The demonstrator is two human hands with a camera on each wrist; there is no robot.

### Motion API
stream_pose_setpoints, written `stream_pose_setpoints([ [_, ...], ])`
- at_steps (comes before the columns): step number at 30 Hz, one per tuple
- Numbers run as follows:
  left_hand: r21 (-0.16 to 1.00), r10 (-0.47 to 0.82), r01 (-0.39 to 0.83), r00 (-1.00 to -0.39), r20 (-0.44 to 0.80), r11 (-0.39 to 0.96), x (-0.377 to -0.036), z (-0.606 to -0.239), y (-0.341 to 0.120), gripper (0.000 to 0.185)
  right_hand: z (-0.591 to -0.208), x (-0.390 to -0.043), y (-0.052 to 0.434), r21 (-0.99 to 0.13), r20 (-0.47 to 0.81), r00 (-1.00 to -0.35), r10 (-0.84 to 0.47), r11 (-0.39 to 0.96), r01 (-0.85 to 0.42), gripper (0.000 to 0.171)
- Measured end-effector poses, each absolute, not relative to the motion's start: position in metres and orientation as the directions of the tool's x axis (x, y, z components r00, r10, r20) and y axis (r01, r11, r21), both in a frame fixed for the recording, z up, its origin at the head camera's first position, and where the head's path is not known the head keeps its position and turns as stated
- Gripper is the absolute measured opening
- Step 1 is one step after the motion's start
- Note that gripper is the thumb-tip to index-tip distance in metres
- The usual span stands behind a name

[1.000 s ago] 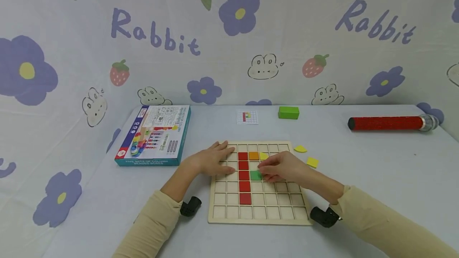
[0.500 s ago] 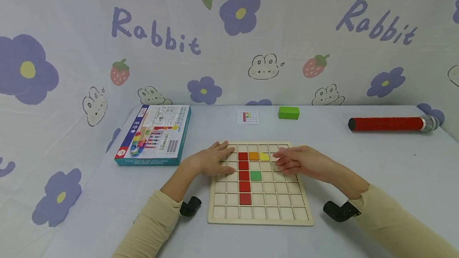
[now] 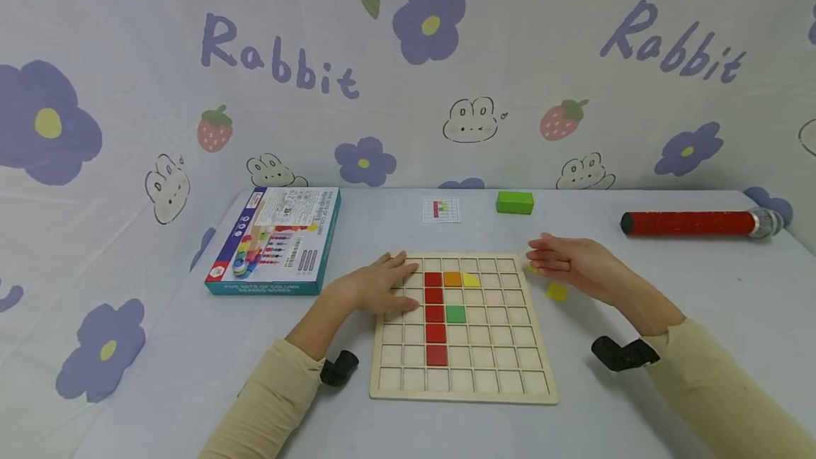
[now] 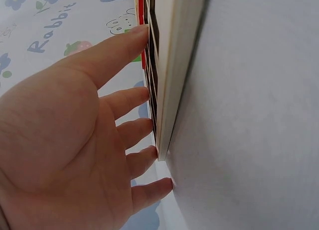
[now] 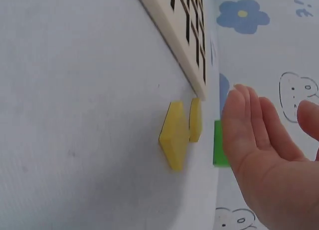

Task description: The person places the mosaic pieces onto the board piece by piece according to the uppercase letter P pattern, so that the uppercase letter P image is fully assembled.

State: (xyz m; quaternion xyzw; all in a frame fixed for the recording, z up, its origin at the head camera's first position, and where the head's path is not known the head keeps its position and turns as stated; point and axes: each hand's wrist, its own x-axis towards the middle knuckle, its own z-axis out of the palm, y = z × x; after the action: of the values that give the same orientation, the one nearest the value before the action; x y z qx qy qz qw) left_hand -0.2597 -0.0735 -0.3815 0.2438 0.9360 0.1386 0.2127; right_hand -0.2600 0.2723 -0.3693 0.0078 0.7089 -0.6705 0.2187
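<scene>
A wooden grid board (image 3: 462,395) lies on the table. Its cells hold a column of several red tiles (image 3: 435,333), an orange tile (image 3: 452,280), a yellow tile (image 3: 470,280) with a rounded corner and a green tile (image 3: 455,314). My left hand (image 3: 380,286) rests on the board's left side, fingers spread, fingertips at its edge in the left wrist view. Beyond the right edge hovers my right hand (image 3: 576,268), fingers loosely bent, holding nothing. Beneath it lie a square yellow tile (image 3: 557,292) and another yellow piece (image 5: 196,121), partly hidden by the fingers in the head view.
A flat toy box (image 3: 274,241) lies at the back left. Behind the board are a small card (image 3: 440,210) printed with a coloured grid and a green block (image 3: 515,202). At the far right lies a red tube (image 3: 691,223) with a silvery end. A patterned cloth hangs behind.
My right hand has moved from the middle of the board, by the green and yellow tiles, rightward past the edge to above the loose yellow pieces. My left hand has stayed put.
</scene>
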Motion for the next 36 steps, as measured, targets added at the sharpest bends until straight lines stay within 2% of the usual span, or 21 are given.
stream_pose_setpoints([
  [5,0.368,0.518,0.397,-0.788,-0.332,0.841,-0.259,-0.382,-0.074,0.073,-0.374,-0.265,0.277,-0.942,-0.324,-0.922,-0.21,0.158,0.295,0.063],
  [12,0.368,0.517,0.396,-0.786,-0.338,0.841,-0.259,-0.381,-0.073,0.073,-0.385,-0.272,0.28,-0.907,-0.328,-0.934,-0.139,0.323,0.271,0.056],
  [19,0.36,0.515,0.398,-0.789,-0.334,0.844,-0.258,-0.381,-0.072,0.073,-0.39,-0.274,0.282,-0.828,-0.248,-0.949,-0.196,0.551,0.102,0.051],
  [25,0.364,0.515,0.396,-0.792,-0.33,0.843,-0.257,-0.38,-0.073,0.072,-0.392,-0.278,0.277,-0.775,-0.175,-0.958,-0.228,0.632,-0.009,0.049],
  [36,0.361,0.514,0.399,-0.793,-0.326,0.843,-0.26,-0.383,-0.074,0.072,-0.392,-0.278,0.269,-0.7,-0.14,-0.968,-0.21,0.712,-0.053,0.042],
])
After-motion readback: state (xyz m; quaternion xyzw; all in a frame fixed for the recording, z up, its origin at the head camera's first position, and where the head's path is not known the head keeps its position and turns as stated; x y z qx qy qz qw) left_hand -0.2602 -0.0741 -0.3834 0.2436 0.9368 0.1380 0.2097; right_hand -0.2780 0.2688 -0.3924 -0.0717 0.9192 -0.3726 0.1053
